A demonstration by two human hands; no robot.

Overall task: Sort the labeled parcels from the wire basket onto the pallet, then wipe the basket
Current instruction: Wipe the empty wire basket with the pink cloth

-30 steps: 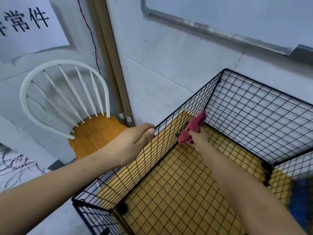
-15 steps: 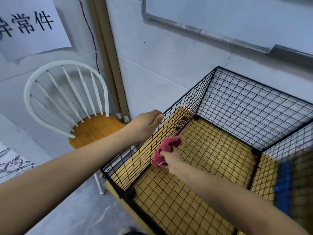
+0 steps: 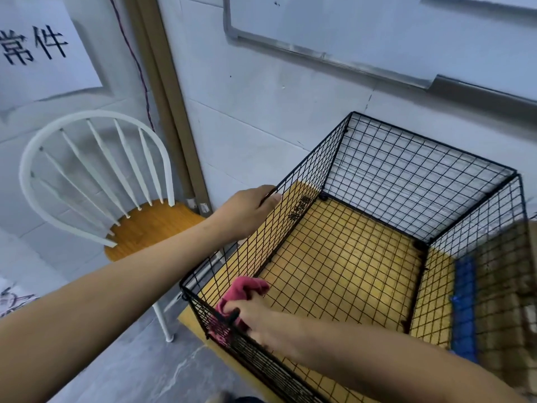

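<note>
Probably light and springy, the wire basket point(image 3: 430, 141) stood by the wall beside a chair point(image 3: 145, 228). The left hand point(image 3: 247, 213) gripped its top rim, likely the stiffest place to steady it; the right hand point(image 3: 255, 318) held a soft pink cloth point(image 3: 244, 289) bunched in the near corner.

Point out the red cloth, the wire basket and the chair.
red cloth point(image 3: 244, 289), head view, on its bunched upper fold.
wire basket point(image 3: 434, 142), head view, on the far top rim.
chair point(image 3: 151, 228), head view, on the wooden seat.
</note>
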